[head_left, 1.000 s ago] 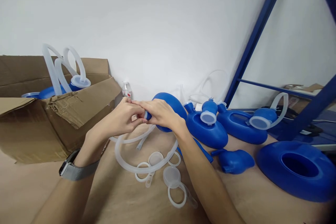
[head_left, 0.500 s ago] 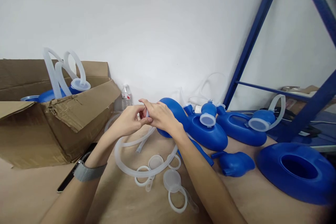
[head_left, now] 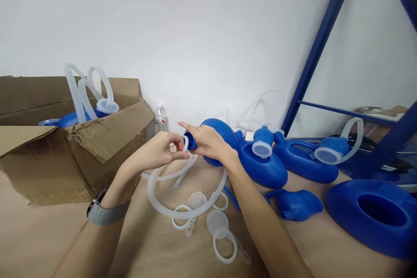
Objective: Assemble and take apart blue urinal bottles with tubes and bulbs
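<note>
Against the white wall, over the brown tabletop (head_left: 48, 234), the right hand (head_left: 211, 142) is gripping the blue bottle (head_left: 218, 139) by its neck, while the left hand (head_left: 159, 150) is pinching the clear tube (head_left: 169, 210) end between narrow fingers (head_left: 180, 154), just beside the spout. Next seems to be pressing the tube squarely onto the spout.

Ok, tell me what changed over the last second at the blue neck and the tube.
The right hand slid back along the blue container, uncovering its short neck, which was hidden under the fingers before. The left hand now pinches the end of the clear tube right at that neck. Both hands kept their hold; the loose caps and cardboard box lie unchanged.
</note>
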Demonstrator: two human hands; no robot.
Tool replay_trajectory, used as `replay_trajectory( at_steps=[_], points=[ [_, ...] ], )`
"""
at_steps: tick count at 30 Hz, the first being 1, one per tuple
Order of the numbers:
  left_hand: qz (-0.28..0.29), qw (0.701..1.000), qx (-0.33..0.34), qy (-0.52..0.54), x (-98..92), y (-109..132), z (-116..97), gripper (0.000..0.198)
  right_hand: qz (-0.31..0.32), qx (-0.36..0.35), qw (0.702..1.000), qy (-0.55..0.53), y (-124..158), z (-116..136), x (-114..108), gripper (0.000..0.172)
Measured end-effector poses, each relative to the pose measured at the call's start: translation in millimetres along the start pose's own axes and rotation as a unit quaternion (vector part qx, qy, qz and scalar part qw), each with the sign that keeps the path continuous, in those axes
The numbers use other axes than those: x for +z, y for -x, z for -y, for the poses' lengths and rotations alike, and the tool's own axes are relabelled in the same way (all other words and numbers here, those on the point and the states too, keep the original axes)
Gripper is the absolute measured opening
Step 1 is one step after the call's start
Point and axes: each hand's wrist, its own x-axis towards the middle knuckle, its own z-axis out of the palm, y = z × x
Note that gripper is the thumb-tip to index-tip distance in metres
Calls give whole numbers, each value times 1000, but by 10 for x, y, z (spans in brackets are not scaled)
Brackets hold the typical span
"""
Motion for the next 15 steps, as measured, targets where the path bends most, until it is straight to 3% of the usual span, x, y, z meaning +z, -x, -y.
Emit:
replay_trajectory(
  at_steps=[3, 6, 10, 15],
  points=[
    [20, 999, 4, -26, -77, 80, -103, 28, -20, 42, 999, -23, 36, -94, -20, 87],
    [140, 990, 13, -18, -18, 140, -262, 20, -70, 99, 991, -51, 83, -196, -54, 85],
    [335, 940, 54, -14, 423, 82, -527, 18, -149, 134, 972, -120, 122, -237, -107, 80],
    [405, 905, 114, -69, 1049, -41, -714, 29, -234, 110, 951, -168, 84, -162, -124, 64]
  ],
)
